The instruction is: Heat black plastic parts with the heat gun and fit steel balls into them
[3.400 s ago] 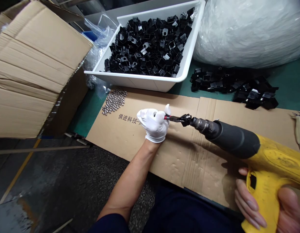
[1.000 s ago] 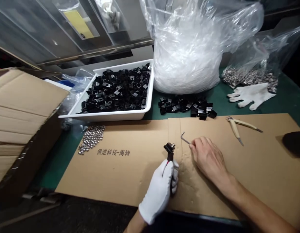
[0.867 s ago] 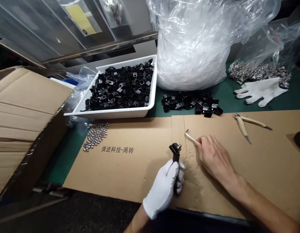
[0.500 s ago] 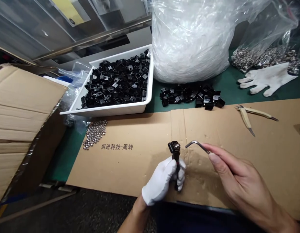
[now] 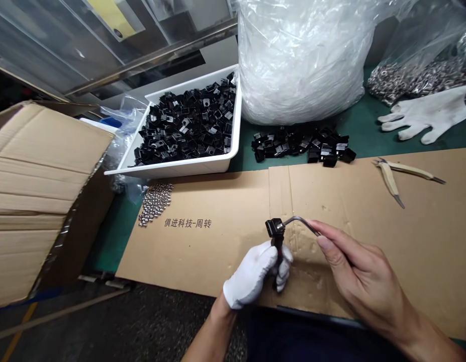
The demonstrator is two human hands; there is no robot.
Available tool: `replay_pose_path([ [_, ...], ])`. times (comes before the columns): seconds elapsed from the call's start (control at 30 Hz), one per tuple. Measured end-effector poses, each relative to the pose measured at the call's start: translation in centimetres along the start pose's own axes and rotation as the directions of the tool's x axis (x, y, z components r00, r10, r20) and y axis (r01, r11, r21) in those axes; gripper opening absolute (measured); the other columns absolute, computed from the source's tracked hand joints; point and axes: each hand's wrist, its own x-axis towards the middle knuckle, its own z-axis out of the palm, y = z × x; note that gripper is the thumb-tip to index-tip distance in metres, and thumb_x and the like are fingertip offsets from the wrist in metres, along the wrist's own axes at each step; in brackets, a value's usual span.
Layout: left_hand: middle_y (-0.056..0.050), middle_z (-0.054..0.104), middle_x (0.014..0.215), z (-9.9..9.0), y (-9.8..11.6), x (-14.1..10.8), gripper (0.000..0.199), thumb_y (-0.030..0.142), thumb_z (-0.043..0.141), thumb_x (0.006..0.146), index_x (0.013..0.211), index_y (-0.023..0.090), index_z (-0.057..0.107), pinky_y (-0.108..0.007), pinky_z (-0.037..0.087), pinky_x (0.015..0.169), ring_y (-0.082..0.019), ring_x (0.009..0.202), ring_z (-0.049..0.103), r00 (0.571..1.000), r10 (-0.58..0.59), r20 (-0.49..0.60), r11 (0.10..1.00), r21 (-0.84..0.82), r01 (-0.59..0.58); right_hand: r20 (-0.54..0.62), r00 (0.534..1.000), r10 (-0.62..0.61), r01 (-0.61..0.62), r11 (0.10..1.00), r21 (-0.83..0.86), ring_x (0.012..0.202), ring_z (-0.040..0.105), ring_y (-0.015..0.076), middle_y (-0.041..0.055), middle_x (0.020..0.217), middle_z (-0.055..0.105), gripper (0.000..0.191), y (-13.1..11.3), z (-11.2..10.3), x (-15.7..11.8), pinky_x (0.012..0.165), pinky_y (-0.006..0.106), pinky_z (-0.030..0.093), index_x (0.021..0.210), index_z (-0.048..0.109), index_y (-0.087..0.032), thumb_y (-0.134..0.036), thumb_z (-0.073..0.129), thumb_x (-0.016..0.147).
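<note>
While right fingers [image 5: 330,250] pinch bent rod [image 5: 299,219], white tray [image 5: 202,168] holds black parts [image 5: 185,125].

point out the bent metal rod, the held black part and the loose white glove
Bent metal rod [image 5: 300,219], head view: on its curved bend
Held black part [image 5: 272,228], head view: on its dark body
Loose white glove [image 5: 431,111], head view: on its broad middle

Left hand [image 5: 251,274] gloved white, its tool [image 5: 278,245] dark; part [image 5: 272,228] black; key [image 5: 299,220] silver-grey; board [image 5: 217,261] tan with black lettering [image 5: 187,223] at left; pins [image 5: 156,202] at left silver; far tray [image 5: 202,167] white, its pieces [image 5: 187,125] glossy black; table [image 5: 105,241] green; far bag [image 5: 304,65] milky white; pliers [image 5: 388,181] at right cream-handled; left carton [image 5: 36,136] light brown
</note>
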Motion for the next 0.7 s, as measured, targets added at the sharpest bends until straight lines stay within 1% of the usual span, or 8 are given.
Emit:
replay_pose_path([
  [0.17, -0.001, 0.055, 0.072, 0.0, 0.5, 0.0, 0.049, 0.061, 0.051, 0.103, 0.107, 0.014, 0.061, -0.028, 0.043, 0.059, -0.013, 0.058, 0.051, 0.999, -0.029, 0.014, 0.999, 0.044, 0.028, 0.052, 0.998, 0.017, -0.016, 1.000, -0.010, 0.114, 0.074, 0.0103, -0.0033, 0.135, 0.075, 0.039, 0.2, 0.1, -0.3, 0.103, 0.015, 0.053, 0.144, 0.063, -0.029, -0.015, 0.056, 0.108],
  [0.23, -0.001, 0.055, 0.072, 0.1, 0.7, 0.0, 0.050, 0.062, 0.051, 0.103, 0.107, 0.014, 0.061, -0.028, 0.044, 0.060, -0.013, 0.058, 0.051, 0.999, -0.044, 0.015, 0.998, 0.051, 0.043, 0.062, 0.997, 0.047, -0.046, 0.999, -0.018, 0.105, 0.076, 0.0126, -0.0014, 0.128, 0.077, 0.035, 0.1, 0.2, -0.4, 0.095, 0.019, 0.057, 0.141, 0.063, -0.027, -0.018, 0.055, 0.109],
  [0.3, -0.001, 0.055, 0.072, 0.2, 0.8, 0.0, 0.051, 0.064, 0.050, 0.102, 0.105, 0.014, 0.061, -0.028, 0.044, 0.059, -0.013, 0.057, 0.051, 0.998, -0.057, 0.012, 0.997, 0.049, 0.056, 0.097, 0.989, 0.108, -0.108, 0.994, -0.009, 0.078, 0.074, 0.0129, -0.0023, 0.103, 0.080, 0.028, 0.0, 0.4, -0.5, 0.074, 0.022, 0.059, 0.135, 0.065, -0.028, -0.024, 0.052, 0.111],
  [0.37, -0.001, 0.055, 0.072, 0.4, 0.8, -0.1, 0.052, 0.065, 0.050, 0.102, 0.103, 0.014, 0.061, -0.028, 0.045, 0.059, -0.013, 0.057, 0.051, 0.998, -0.064, 0.008, 0.997, 0.043, 0.063, 0.157, 0.970, 0.183, -0.189, 0.982, 0.023, 0.056, 0.061, 0.0135, -0.0054, 0.076, 0.069, 0.022, -0.1, 0.6, -0.8, 0.056, 0.027, 0.050, 0.128, 0.065, -0.028, -0.030, 0.048, 0.112],
  [0.4, -0.001, 0.055, 0.072, 0.5, 0.8, -0.1, 0.052, 0.066, 0.050, 0.101, 0.102, 0.015, 0.060, -0.028, 0.045, 0.059, -0.013, 0.056, 0.052, 0.998, -0.068, 0.008, 0.997, 0.039, 0.067, 0.197, 0.955, 0.223, -0.236, 0.970, 0.049, 0.053, 0.055, 0.0144, -0.0063, 0.068, 0.061, 0.021, -0.1, 0.6, -1.0, 0.052, 0.029, 0.045, 0.124, 0.064, -0.029, -0.033, 0.047, 0.113],
  [0.53, -0.001, 0.055, 0.072, 0.8, 0.8, -0.2, 0.052, 0.066, 0.050, 0.101, 0.100, 0.015, 0.060, -0.028, 0.046, 0.057, -0.013, 0.056, 0.052, 0.995, -0.098, 0.032, 0.995, 0.029, 0.097, 0.333, 0.883, 0.330, -0.404, 0.897, 0.182, 0.060, 0.047, 0.0170, -0.0062, 0.068, 0.048, 0.022, -0.1, 0.7, -1.8, 0.056, 0.032, 0.039, 0.124, 0.056, -0.030, -0.043, 0.042, 0.114],
  [0.6, -0.001, 0.054, 0.072, 0.8, 0.8, -0.2, 0.051, 0.065, 0.049, 0.102, 0.099, 0.015, 0.060, -0.028, 0.046, 0.057, -0.013, 0.056, 0.051, 0.993, -0.112, 0.041, 0.994, 0.019, 0.111, 0.344, 0.863, 0.370, -0.458, 0.860, 0.223, 0.059, 0.042, 0.0167, -0.0069, 0.068, 0.044, 0.023, -0.1, 0.6, -2.1, 0.055, 0.031, 0.036, 0.127, 0.054, -0.031, -0.046, 0.041, 0.114],
  [0.7, -0.001, 0.053, 0.071, 0.8, 0.8, -0.2, 0.051, 0.064, 0.047, 0.103, 0.097, 0.015, 0.060, -0.027, 0.045, 0.057, -0.012, 0.056, 0.050, 0.991, -0.128, 0.034, 0.992, 0.008, 0.128, 0.317, 0.853, 0.414, -0.495, 0.835, 0.240, 0.059, 0.039, 0.0166, -0.0073, 0.066, 0.040, 0.023, 0.0, 0.5, -2.2, 0.054, 0.031, 0.033, 0.126, 0.054, -0.031, -0.047, 0.042, 0.113],
])
